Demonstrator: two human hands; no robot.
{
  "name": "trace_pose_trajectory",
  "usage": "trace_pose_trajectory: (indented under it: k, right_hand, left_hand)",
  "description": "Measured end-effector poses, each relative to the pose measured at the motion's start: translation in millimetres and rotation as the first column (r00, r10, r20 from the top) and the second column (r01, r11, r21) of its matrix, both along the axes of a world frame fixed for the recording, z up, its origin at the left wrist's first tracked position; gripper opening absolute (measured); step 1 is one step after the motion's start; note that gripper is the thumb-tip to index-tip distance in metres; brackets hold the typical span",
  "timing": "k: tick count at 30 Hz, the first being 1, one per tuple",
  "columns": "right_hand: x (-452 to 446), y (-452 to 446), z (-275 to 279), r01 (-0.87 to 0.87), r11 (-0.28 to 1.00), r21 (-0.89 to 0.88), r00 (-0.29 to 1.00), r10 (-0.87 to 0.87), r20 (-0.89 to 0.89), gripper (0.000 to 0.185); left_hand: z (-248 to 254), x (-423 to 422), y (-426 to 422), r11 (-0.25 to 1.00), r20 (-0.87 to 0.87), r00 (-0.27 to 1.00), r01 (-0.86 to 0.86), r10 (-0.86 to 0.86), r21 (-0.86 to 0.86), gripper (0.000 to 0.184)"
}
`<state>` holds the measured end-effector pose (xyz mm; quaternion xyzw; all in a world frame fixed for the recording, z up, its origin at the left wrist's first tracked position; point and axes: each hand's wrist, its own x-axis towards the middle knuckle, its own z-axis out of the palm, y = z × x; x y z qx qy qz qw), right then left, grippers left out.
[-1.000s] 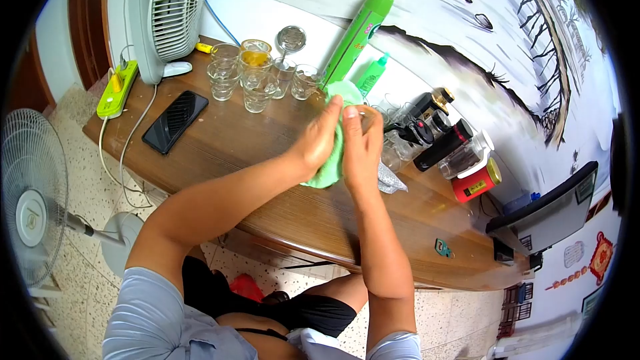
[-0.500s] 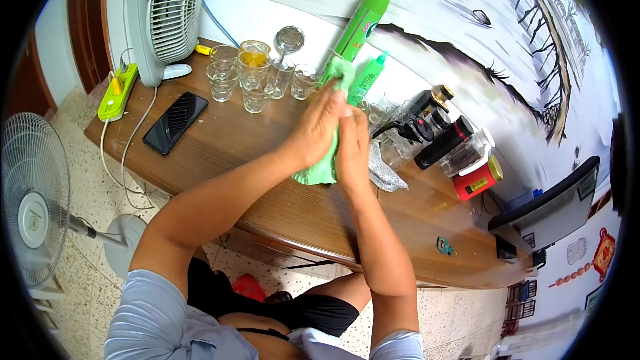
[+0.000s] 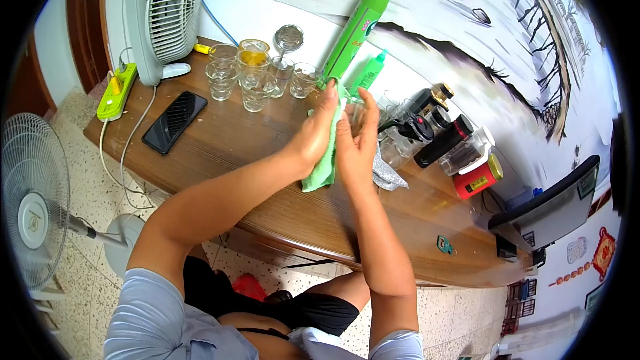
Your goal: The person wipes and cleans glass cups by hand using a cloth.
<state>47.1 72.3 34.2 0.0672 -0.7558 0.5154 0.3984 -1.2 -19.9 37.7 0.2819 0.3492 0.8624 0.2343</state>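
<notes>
A green cloth (image 3: 322, 172) hangs between my two hands, its lower end loose above the wooden table. My left hand (image 3: 312, 135) is closed on it, thumb pointing up along the cloth's upper part. My right hand (image 3: 357, 153) is beside it on the right, thumb close against the cloth and fingers stretched out and apart. Clear glass shows between that thumb and the fingers; I cannot tell whether it is touched or stands behind. Beyond the hands are a green squeeze bottle (image 3: 370, 72) and a tall green can (image 3: 357, 33). A silvery grey cloth (image 3: 388, 172) lies right of my right hand.
Several drinking glasses (image 3: 255, 90) stand at the back left, near a black phone (image 3: 175, 122) and a box fan (image 3: 175, 13). Glass jugs, dark flasks (image 3: 443, 141) and a red canister (image 3: 478, 177) line the right, before a monitor (image 3: 547, 203). A bottle opener (image 3: 445, 245) lies near the front edge.
My hands have moved apart from a pressed-together hold. The right fingers have spread away from the cloth, and the cloth's top has come down, uncovering more of the green can.
</notes>
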Motion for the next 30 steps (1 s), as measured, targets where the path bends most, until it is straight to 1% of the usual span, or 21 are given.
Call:
trace_pose_trajectory:
  k: [1,3,4,5,8,9,12,13,14,15,16,17,19,20,21,24,25,26,28,29,30]
  right_hand:
    - [-1.5,7.0,-1.4,-0.039,0.996,-0.086,0.999,0.038,-0.006,0.058]
    - [-7.9,20.8,-3.8,0.047,0.993,-0.106,0.998,-0.051,-0.032,0.057]
    - [-11.0,28.5,-5.7,0.090,0.989,-0.116,0.994,-0.096,-0.044,0.057]
    - [-13.4,37.2,-8.8,0.104,0.982,-0.156,0.994,-0.105,-0.001,0.058]
    - [-6.0,26.3,1.5,0.116,0.967,-0.225,0.993,-0.111,0.036,0.058]
    - [-1.0,18.9,7.9,0.098,0.963,-0.251,0.993,-0.080,0.084,0.060]
    - [-0.5,4.0,4.4,-0.009,0.979,-0.203,0.996,0.026,0.080,0.065]
    - [-1.7,-1.7,4.6,-0.009,0.994,-0.111,0.994,0.021,0.111,0.072]
    - [3.8,-7.9,5.2,-0.015,0.999,-0.033,0.990,0.019,0.141,0.072]
    - [7.0,-13.7,4.4,-0.018,0.998,0.058,0.992,0.011,0.122,0.072]
    - [8.1,-18.1,2.8,-0.019,0.989,0.148,0.995,0.004,0.103,0.072]
    - [2.7,-14.9,-8.5,-0.014,0.983,0.182,0.999,0.006,0.049,0.069]
    - [3.9,-18.5,-6.1,0.053,0.959,0.278,0.999,-0.052,-0.014,0.067]
    - [5.2,-20.3,-3.6,0.089,0.942,0.324,0.996,-0.078,-0.046,0.066]
    - [6.4,-21.7,-0.5,0.144,0.927,0.347,0.988,-0.114,-0.107,0.060]
    - [9.0,-15.6,2.3,0.278,0.873,0.400,0.957,-0.215,-0.197,0.057]
    - [8.5,-12.8,4.0,0.326,0.852,0.408,0.941,-0.253,-0.225,0.053]
    - [7.1,-7.7,4.7,0.354,0.843,0.405,0.932,-0.279,-0.234,0.053]
    - [3.9,4.7,4.4,0.408,0.822,0.397,0.910,-0.330,-0.252,0.051]
    - [3.6,8.9,5.3,0.418,0.821,0.389,0.905,-0.339,-0.257,0.048]
    - [3.3,11.0,5.7,0.412,0.825,0.386,0.908,-0.337,-0.248,0.048]
  left_hand:
    - [-9.9,-4.8,6.2,0.999,-0.119,0.992,0.034,-0.033,0.007,0.079]
    - [-26.2,-5.0,14.9,0.995,-0.299,0.954,-0.045,0.017,-0.086,0.082]
    - [-21.3,2.0,10.0,0.989,-0.406,0.912,-0.104,0.052,-0.109,0.083]
    - [-23.1,3.5,10.3,0.946,-0.513,0.850,-0.252,0.116,-0.203,0.082]
    - [-21.0,2.1,6.6,0.952,-0.573,0.813,-0.251,0.108,-0.176,0.080]
    - [-20.3,-0.6,7.8,0.952,-0.565,0.814,-0.266,0.136,-0.153,0.075]
    - [-13.6,-23.6,3.1,0.901,-0.668,0.697,-0.425,0.261,-0.092,0.071]
    - [-8.6,-30.9,1.8,0.917,-0.603,0.749,-0.392,0.276,-0.067,0.067]
    - [-7.1,-33.8,-1.5,0.947,-0.471,0.838,-0.320,0.276,-0.014,0.064]
    - [-7.8,-40.6,-3.6,0.964,-0.393,0.884,-0.264,0.253,0.027,0.062]
    - [-9.2,-49.0,-5.0,0.975,-0.314,0.923,-0.211,0.223,0.073,0.060]
    - [-12.2,-56.6,-4.6,0.988,-0.138,0.983,-0.104,0.119,0.115,0.058]
    - [7.5,-40.7,-18.3,0.997,0.084,0.996,-0.005,-0.001,0.073,0.058]
    - [14.2,-34.2,-22.9,0.997,0.196,0.979,0.048,-0.059,0.060,0.058]
    - [-0.9,-39.7,-12.7,0.994,0.146,0.987,0.051,-0.064,0.093,0.059]
    - [-12.9,-26.6,-2.0,0.983,0.161,0.974,0.144,-0.162,0.118,0.064]
    - [-12.3,-15.1,-0.6,0.986,0.205,0.966,0.142,-0.157,0.086,0.068]
    - [-13.2,-10.1,0.5,0.980,0.208,0.958,0.191,-0.199,0.058,0.067]
    - [-11.4,-0.3,-2.8,0.955,0.145,0.947,0.295,-0.288,-0.027,0.063]
    - [-25.7,-2.4,10.8,0.967,0.024,0.967,0.252,-0.253,0.023,0.061]
    - [-22.6,3.1,10.7,0.975,0.016,0.974,0.224,-0.224,0.008,0.060]
